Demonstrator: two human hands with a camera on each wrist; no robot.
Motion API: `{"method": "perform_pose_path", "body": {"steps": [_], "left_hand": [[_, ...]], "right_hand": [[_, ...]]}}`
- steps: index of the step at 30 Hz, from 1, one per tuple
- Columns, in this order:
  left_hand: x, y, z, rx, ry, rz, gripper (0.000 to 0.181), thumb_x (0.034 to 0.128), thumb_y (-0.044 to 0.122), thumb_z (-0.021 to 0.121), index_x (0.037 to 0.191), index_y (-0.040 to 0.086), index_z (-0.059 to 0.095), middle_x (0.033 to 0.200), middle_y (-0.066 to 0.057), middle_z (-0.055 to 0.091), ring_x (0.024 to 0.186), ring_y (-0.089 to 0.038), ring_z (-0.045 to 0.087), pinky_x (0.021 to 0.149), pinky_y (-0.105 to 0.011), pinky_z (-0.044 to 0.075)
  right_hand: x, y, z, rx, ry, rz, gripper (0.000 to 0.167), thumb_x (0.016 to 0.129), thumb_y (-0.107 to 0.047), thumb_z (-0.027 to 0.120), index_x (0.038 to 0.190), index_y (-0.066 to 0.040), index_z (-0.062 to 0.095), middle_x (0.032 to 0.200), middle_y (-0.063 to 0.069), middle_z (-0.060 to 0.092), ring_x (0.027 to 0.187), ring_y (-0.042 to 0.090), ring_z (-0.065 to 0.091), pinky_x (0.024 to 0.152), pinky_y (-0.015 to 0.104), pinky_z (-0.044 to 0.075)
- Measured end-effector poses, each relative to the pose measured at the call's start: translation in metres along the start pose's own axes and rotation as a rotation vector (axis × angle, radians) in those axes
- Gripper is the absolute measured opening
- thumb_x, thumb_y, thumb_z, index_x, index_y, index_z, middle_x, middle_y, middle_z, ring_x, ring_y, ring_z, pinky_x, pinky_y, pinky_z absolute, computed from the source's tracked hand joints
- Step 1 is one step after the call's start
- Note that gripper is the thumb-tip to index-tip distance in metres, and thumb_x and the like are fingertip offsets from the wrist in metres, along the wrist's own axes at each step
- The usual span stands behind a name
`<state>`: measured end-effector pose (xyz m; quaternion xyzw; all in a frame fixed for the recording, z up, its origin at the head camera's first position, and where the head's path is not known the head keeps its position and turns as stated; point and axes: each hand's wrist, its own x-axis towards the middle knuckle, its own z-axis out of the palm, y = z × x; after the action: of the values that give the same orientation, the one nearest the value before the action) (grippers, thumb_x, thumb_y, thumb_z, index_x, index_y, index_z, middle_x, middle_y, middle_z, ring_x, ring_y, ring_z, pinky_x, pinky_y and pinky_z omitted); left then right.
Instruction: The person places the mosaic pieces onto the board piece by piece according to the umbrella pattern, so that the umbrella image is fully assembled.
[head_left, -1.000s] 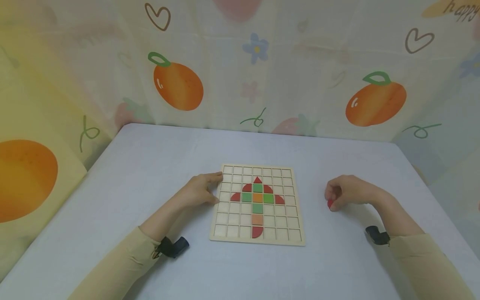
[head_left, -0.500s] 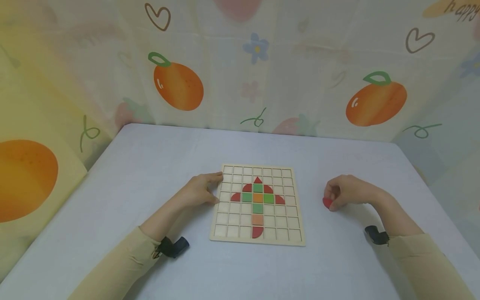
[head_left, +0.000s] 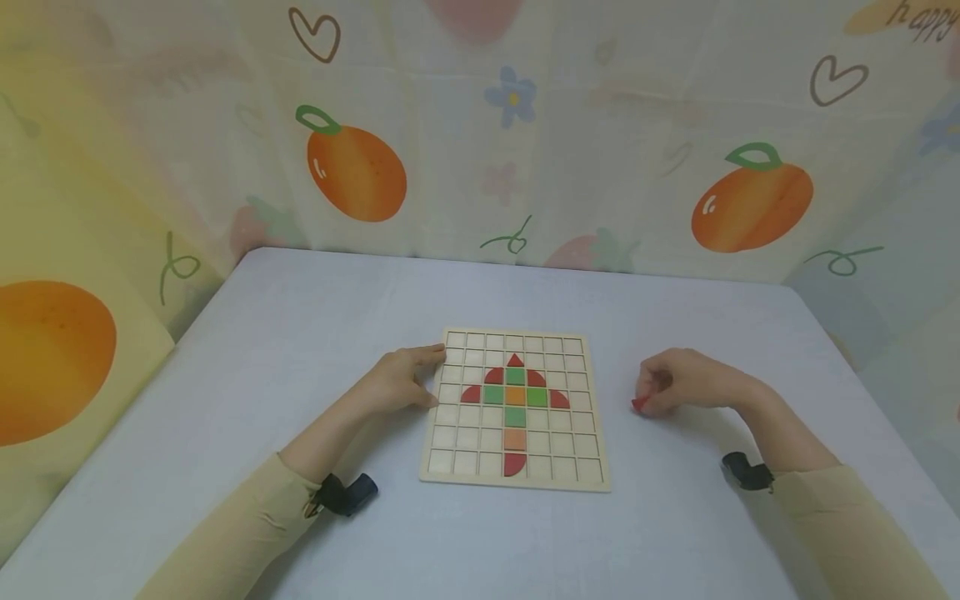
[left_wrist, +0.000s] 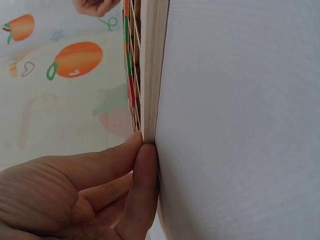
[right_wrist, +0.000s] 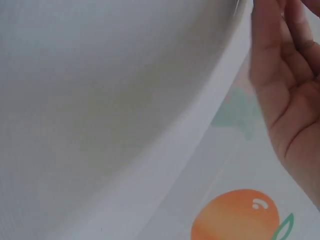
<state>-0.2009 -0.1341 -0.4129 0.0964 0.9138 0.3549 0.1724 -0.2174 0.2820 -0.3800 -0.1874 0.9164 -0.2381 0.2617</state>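
A pale wooden grid board (head_left: 465, 460) lies flat on the white table. Red, green, orange and pink flat tiles sit in its cells, among them an orange square (head_left: 515, 396) and a red triangle (head_left: 514, 360) at the top. My left hand (head_left: 390, 382) rests beside the board, thumb and fingertips spread apart and touching its left edge. In the left wrist view the board's rim (left_wrist: 152, 65) meets those fingertips. Right of the board, my right hand (head_left: 686, 383) pinches a small red tile (head_left: 639, 404), partly hidden by the fingers, just over the table. The right wrist view does not show this tile.
A white cloth covers the table (head_left: 337, 292). Behind it hangs a printed curtain (head_left: 570, 167) with oranges and hearts. Dark wrist cameras (head_left: 347, 494) sit on both forearms.
My right hand has shifted slightly left towards the board, and the red tile has turned between its fingers. My left hand and the board have stayed where they were.
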Motion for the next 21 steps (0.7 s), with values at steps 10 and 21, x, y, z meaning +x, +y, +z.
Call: {"method": "perform_pose_path", "body": {"steps": [10,21], "left_hand": [[-0.002,0.001,-0.001,-0.012,-0.013,0.007,0.078,0.0759,0.003,0.078,0.147,0.004,0.045,0.161,-0.008,0.036,0.064,-0.016,0.043,0.060,-0.026,0.040],[-0.002,0.001,-0.002,-0.012,-0.017,0.012,0.077,0.0757,0.003,0.078,0.146,0.003,0.047,0.160,-0.007,0.038,0.061,-0.015,0.045,0.061,-0.025,0.042]], "right_hand": [[0.005,-0.018,0.003,0.098,0.070,-0.115,0.005,0.084,-0.013,0.074,0.087,-0.013,0.070,0.082,0.000,0.071,0.076,0.014,0.061,0.069,0.025,0.052],[0.014,-0.036,0.013,0.157,0.080,-0.291,0.010,0.078,-0.015,0.082,0.083,-0.020,0.076,0.093,0.001,0.070,0.084,0.011,0.064,0.076,0.025,0.057]]}}
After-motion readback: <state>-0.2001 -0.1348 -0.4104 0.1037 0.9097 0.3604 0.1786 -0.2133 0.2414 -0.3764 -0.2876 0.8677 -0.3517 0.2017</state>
